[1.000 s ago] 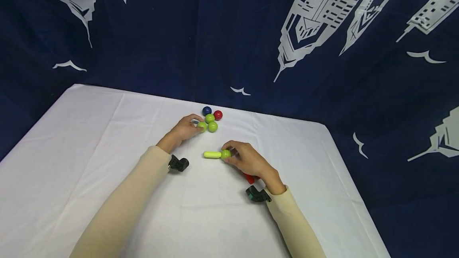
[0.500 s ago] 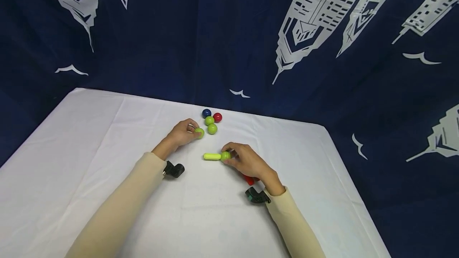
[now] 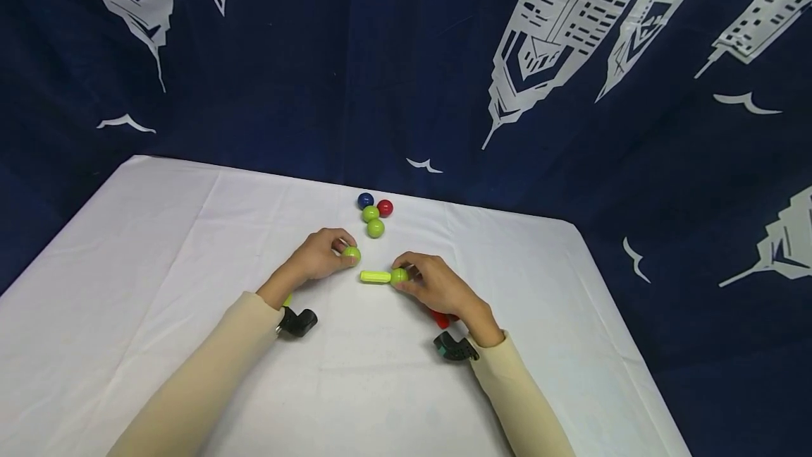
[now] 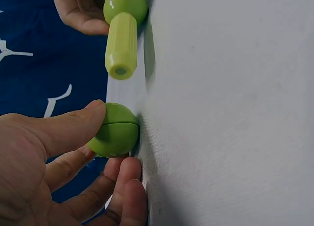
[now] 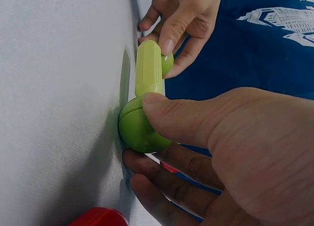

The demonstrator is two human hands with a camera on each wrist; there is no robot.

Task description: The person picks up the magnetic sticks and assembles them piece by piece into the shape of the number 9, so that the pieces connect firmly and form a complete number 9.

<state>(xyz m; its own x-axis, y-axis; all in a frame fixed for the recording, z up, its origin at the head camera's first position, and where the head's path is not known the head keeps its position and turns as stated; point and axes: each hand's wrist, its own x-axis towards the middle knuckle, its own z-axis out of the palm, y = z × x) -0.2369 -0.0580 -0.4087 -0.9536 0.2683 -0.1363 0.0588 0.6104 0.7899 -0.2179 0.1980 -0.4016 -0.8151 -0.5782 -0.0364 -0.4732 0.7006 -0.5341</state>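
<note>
The person's left hand (image 3: 322, 257) pinches a seamed green ball (image 4: 117, 138) between thumb and fingers, close to the white tablecloth (image 3: 368, 393); whether the ball touches the cloth is hard to tell. To its right and slightly nearer, the right hand (image 3: 439, 283) grips a second green ball (image 5: 140, 128) with thumb and fingers. A ribbed yellow-green stick (image 3: 375, 276) meets that second ball and points left, its free end near the left hand. Just beyond the hands lie two loose green balls, one (image 3: 376, 228) nearer and one (image 3: 371, 214) farther, with a red ball (image 3: 385, 208) to the far right and a blue ball (image 3: 365, 200) to the far left. A red piece (image 3: 440, 318) lies partly hidden by the right wrist, and a yellow-green bit (image 3: 288, 300) shows beside the left wrist. A dark blue backdrop (image 3: 285, 90) hangs behind the table's far edge.
</note>
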